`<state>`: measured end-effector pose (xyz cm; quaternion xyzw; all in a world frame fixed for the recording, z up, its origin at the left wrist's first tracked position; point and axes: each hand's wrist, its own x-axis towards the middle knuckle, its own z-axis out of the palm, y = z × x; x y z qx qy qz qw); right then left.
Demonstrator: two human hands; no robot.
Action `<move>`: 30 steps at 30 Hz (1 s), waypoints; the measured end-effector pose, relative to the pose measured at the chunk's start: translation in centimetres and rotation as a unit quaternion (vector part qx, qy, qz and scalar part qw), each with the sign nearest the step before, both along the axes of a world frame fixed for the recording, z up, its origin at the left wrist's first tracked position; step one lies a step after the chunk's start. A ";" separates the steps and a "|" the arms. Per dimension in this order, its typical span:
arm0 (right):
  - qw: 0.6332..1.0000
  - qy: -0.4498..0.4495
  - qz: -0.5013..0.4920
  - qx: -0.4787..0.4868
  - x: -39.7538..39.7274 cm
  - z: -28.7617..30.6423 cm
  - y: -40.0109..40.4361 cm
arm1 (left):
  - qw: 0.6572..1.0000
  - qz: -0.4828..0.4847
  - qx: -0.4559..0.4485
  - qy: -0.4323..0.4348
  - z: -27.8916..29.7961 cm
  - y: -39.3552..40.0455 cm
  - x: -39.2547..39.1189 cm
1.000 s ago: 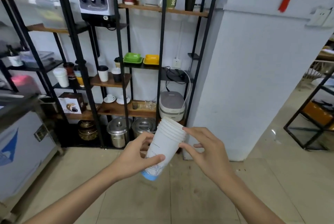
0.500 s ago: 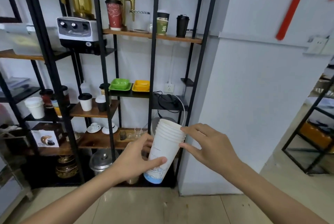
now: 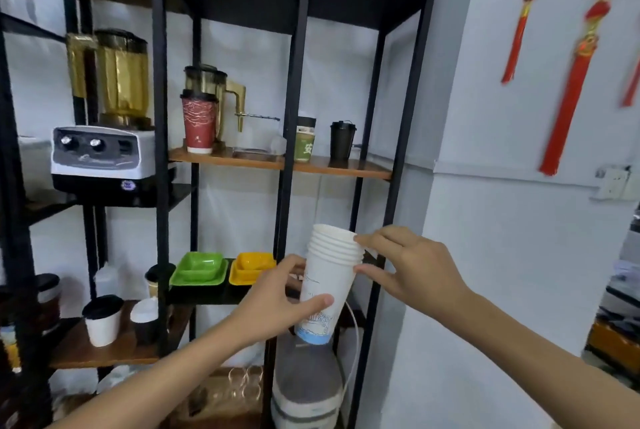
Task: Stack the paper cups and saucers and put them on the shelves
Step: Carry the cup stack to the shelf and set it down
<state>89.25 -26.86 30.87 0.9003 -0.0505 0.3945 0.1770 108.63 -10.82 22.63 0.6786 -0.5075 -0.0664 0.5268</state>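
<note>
A stack of several white paper cups (image 3: 325, 279) with a blue print near the base is held up in front of the black metal shelf unit (image 3: 291, 117). My left hand (image 3: 273, 304) wraps around the lower part of the stack. My right hand (image 3: 412, 266) pinches the rims at the top with thumb and fingertips. A green saucer dish (image 3: 199, 269) and a yellow one (image 3: 251, 267) sit side by side on a dark shelf just left of the stack.
A wooden shelf (image 3: 277, 162) above holds a red cup (image 3: 198, 123), a green cup (image 3: 304, 139) and a black cup (image 3: 342, 139). A blender (image 3: 104, 151) stands at left. Lidded cups (image 3: 104, 319) sit lower left. A grey appliance (image 3: 304, 390) is below. White wall at right.
I have stepped closer to the shelves and the view has tilted up. Both hands keep the same hold on the cup stack, now raised near the dish shelf.
</note>
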 end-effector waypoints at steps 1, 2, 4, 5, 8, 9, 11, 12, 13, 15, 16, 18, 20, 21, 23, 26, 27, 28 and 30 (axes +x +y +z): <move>1.000 -0.001 -0.011 -0.009 0.9 1.0 -0.7 | 1.000 -0.003 -0.004 -0.012 0.9 -1.0 1.3; 1.000 -0.004 -0.021 -0.016 1.8 2.0 -1.3 | 1.000 -0.005 -0.008 -0.024 1.8 -2.0 2.5; 0.999 -0.012 -0.036 -0.023 3.3 4.1 -2.3 | 0.999 -0.009 -0.013 -0.043 3.7 -3.9 4.6; 0.999 -0.015 -0.042 -0.026 3.9 5.1 -2.7 | 0.998 -0.010 -0.015 -0.053 4.7 -4.8 5.4; 0.997 -0.012 -0.057 -0.044 5.8 8.5 -4.2 | 0.996 -0.001 -0.022 -0.085 7.8 -7.7 7.5; 0.997 -0.014 -0.058 -0.052 6.4 9.6 -4.9 | 0.995 0.004 -0.027 -0.095 8.9 -8.7 8.2; 0.995 -0.017 -0.067 -0.070 7.8 12.0 -6.7 | 0.992 0.011 -0.040 -0.115 11.3 -10.6 9.4; 0.994 -0.015 -0.071 -0.083 8.5 13.2 -7.7 | 0.991 0.015 -0.048 -0.124 12.4 -11.6 10.0; 0.993 -0.010 -0.075 -0.096 9.1 14.4 -8.8 | 0.989 0.018 -0.058 -0.133 13.6 -12.6 10.5; 0.989 0.000 -0.076 -0.125 10.4 16.8 -10.8 | 0.986 0.026 -0.077 -0.148 15.8 -14.5 11.6; 0.987 0.002 -0.079 -0.140 11.0 18.0 -11.8 | 0.984 0.034 -0.084 -0.155 16.8 -15.5 12.2; 0.983 0.005 -0.085 -0.160 12.5 20.4 -13.8 | 0.981 0.048 -0.096 -0.159 18.8 -17.5 13.3; 0.981 0.002 -0.091 -0.172 13.9 22.4 -15.8 | 0.982 0.050 -0.112 -0.146 20.5 -19.8 14.4; 0.980 0.000 -0.094 -0.175 14.7 23.3 -16.9 | 0.983 0.050 -0.118 -0.134 21.1 -21.0 14.9; 0.980 -0.004 -0.099 -0.174 16.1 24.8 -18.9 | 0.985 0.047 -0.123 -0.113 22.1 -23.4 16.0; 0.979 -0.006 -0.111 -0.172 18.5 26.0 -21.8 | 0.986 0.050 -0.131 -0.087 23.0 -27.0 17.7; 0.979 -0.007 -0.115 -0.171 19.3 26.2 -22.7 | 0.986 0.055 -0.132 -0.079 23.1 -28.1 18.3; 0.978 -0.008 -0.120 -0.168 20.1 26.4 -23.5 | 0.987 0.060 -0.133 -0.072 23.1 -29.0 18.7; 0.979 -0.005 -0.135 -0.155 21.7 26.3 -25.0 | 0.987 0.072 -0.133 -0.062 22.7 -30.8 19.6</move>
